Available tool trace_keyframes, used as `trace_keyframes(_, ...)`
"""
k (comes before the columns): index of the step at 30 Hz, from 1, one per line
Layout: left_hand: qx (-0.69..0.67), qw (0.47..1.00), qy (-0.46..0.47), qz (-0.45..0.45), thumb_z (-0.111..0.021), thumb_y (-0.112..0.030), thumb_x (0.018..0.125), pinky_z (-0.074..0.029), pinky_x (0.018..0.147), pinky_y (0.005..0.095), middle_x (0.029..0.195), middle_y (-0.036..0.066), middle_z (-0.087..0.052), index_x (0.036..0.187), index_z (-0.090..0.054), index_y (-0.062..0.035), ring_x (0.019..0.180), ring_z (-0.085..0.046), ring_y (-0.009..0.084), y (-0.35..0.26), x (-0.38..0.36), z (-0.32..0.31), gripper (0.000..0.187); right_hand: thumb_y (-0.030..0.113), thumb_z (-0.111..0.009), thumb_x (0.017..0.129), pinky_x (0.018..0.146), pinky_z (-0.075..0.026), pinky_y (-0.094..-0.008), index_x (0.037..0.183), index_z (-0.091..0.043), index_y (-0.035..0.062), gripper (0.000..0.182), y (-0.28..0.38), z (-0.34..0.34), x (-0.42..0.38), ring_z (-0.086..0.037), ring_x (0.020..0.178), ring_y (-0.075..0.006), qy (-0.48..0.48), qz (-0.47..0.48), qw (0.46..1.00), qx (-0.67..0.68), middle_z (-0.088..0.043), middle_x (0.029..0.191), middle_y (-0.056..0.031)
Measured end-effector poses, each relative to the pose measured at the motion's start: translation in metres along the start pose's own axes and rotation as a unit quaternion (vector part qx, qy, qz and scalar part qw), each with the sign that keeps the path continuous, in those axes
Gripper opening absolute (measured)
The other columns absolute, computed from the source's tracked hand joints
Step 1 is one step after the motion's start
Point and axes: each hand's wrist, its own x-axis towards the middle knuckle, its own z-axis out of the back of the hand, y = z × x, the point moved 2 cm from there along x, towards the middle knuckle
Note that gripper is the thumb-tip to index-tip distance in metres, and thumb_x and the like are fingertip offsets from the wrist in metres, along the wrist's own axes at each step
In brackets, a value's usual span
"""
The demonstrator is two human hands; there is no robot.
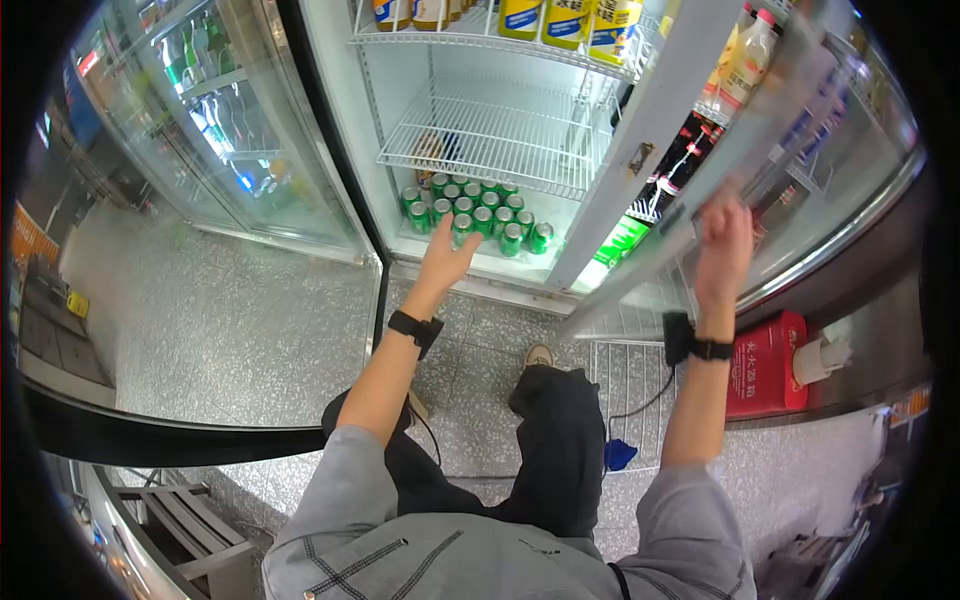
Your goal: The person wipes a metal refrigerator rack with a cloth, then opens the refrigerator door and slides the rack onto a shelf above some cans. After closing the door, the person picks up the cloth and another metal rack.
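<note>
My left hand [448, 258] reaches into the bottom of the fridge, thumb and fingers on either side of a green can [461, 229] in the front part of a cluster. Several more green cans [511, 240] stand upright beside and behind it, their silver tops facing up. On the right, my right hand [724, 250] is raised at the swung-out glass door [640, 275], close to its frame. Motion smears its fingers, which look partly bent. Both wrists wear black straps.
Above the cans sits a white wire shelf [490, 135], with yellow-labelled bottles [565, 22] on the shelf over it. Another glass door [250, 120] stands open at left. A red box [768, 370] and a floor wire rack [630, 390] are at right. A slatted stool [190, 525] is lower left.
</note>
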Motion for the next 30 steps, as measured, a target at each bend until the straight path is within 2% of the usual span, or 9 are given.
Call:
trace_keyframes(2, 0.017, 1.0, 0.012, -0.002, -0.068, -0.038, 0.086, -0.032, 0.111, 0.0399, 0.148, 0.029, -0.037, 0.144, -0.032, 0.0102, 0.138, -0.038, 0.0364, -0.001, 0.009, -0.01, 0.084, 0.019, -0.053, 0.099, 0.08, -0.043, -0.0264, 0.112, -0.056, 0.0024, 0.021, -0.009, -0.02, 0.026, -0.051, 0.087, -0.0117, 0.005, -0.002, 0.995, -0.097, -0.057, 0.106, -0.0051)
trace_keyframes(9, 0.062, 0.997, 0.041, 0.005, -0.068, -0.042, 0.087, -0.031, 0.112, 0.0391, 0.148, 0.027, -0.038, 0.145, -0.034, 0.0052, 0.137, -0.039, 0.0352, 0.001, 0.013, -0.02, 0.082, 0.016, -0.06, 0.095, 0.094, -0.041, -0.0277, 0.131, -0.053, 0.002, 0.039, -0.027, -0.023, 0.041, -0.056, 0.109, -0.0138, -0.102, 0.081, 0.959, -0.251, -0.062, 0.119, -0.0053)
trace_keyframes(12, 0.072, 0.995, 0.056, 0.049, -0.066, -0.036, 0.092, -0.039, 0.105, 0.0364, 0.148, 0.021, -0.04, 0.145, -0.036, 0.0016, 0.131, -0.046, 0.0286, -0.031, -0.015, -0.007, 0.072, 0.021, -0.066, 0.092, 0.088, -0.044, -0.0284, 0.125, -0.058, -0.0007, 0.04, -0.03, 0.078, -0.03, -0.055, 0.099, -0.0115, -0.154, -0.025, 0.956, -0.248, -0.062, 0.113, -0.0053)
trace_keyframes(16, 0.016, 0.996, 0.049, 0.071, -0.065, -0.029, 0.093, -0.04, 0.102, 0.0354, 0.146, 0.015, -0.043, 0.145, -0.038, -0.001, 0.13, -0.046, 0.0232, -0.011, -0.023, 0.023, 0.065, 0.029, -0.064, 0.091, 0.068, -0.046, -0.0303, 0.104, -0.067, 0.0015, 0.03, -0.093, 0.277, -0.25, -0.057, 0.08, -0.0125, -0.304, -0.317, 0.851, -0.288, -0.065, 0.091, -0.002)
trace_keyframes(19, 0.014, 0.994, 0.044, 0.095, -0.062, -0.025, 0.095, -0.039, 0.104, 0.0376, 0.147, 0.012, -0.043, 0.145, -0.04, -0.0046, 0.134, -0.041, 0.0215, -0.016, -0.038, 0.033, 0.059, 0.038, -0.062, 0.086, 0.054, -0.041, -0.0342, 0.093, -0.067, -0.0013, 0.04, -0.115, 0.357, -0.441, -0.057, 0.067, -0.0173, -0.31, -0.518, 0.647, -0.466, -0.063, 0.076, -0.0074)
trace_keyframes(20, 0.025, 0.994, 0.048, 0.1, -0.061, -0.025, 0.096, -0.039, 0.105, 0.0381, 0.148, 0.012, -0.042, 0.146, -0.04, -0.0052, 0.134, -0.042, 0.0218, -0.019, -0.045, 0.034, 0.058, 0.039, -0.063, 0.084, 0.059, -0.045, -0.0387, 0.099, -0.067, 0.0019, 0.04, -0.131, 0.385, -0.503, -0.059, 0.072, -0.0227, -0.248, -0.563, 0.655, -0.439, -0.064, 0.082, -0.0097)
trace_keyframes(23, 0.063, 0.991, 0.05, 0.105, -0.059, -0.024, 0.097, -0.038, 0.107, 0.0394, 0.149, 0.012, -0.041, 0.146, -0.039, -0.0064, 0.134, -0.043, 0.0233, -0.024, -0.071, 0.035, 0.056, 0.036, -0.069, 0.08, 0.079, -0.044, -0.05, 0.12, -0.06, 0.0092, 0.049, -0.151, 0.358, -0.579, -0.056, 0.093, -0.0234, -0.391, -0.68, 0.542, -0.302, -0.063, 0.1, -0.0073)
trace_keyframes(25, 0.096, 0.987, 0.055, 0.119, -0.058, -0.024, 0.098, -0.037, 0.108, 0.0403, 0.15, 0.012, -0.04, 0.146, -0.039, -0.0066, 0.135, -0.042, 0.0249, -0.025, -0.083, 0.028, 0.055, 0.032, -0.072, 0.078, 0.086, -0.045, -0.0502, 0.122, -0.059, 0.008, 0.052, -0.214, 0.39, -0.672, -0.057, 0.099, -0.0248, -0.292, -0.598, 0.648, -0.37, -0.063, 0.106, -0.0106)
trace_keyframes(30, 0.156, 0.976, 0.075, 0.13, -0.053, -0.029, 0.101, -0.035, 0.11, 0.0415, 0.151, 0.013, -0.038, 0.147, -0.038, -0.0074, 0.137, -0.041, 0.0276, -0.027, -0.103, 0.018, 0.053, 0.03, -0.07, 0.074, 0.105, -0.04, -0.0471, 0.133, -0.051, 0.0087, 0.065, -0.203, 0.322, -0.615, -0.048, 0.126, -0.041, -0.384, -0.635, 0.459, -0.489, -0.052, 0.13, -0.0277)
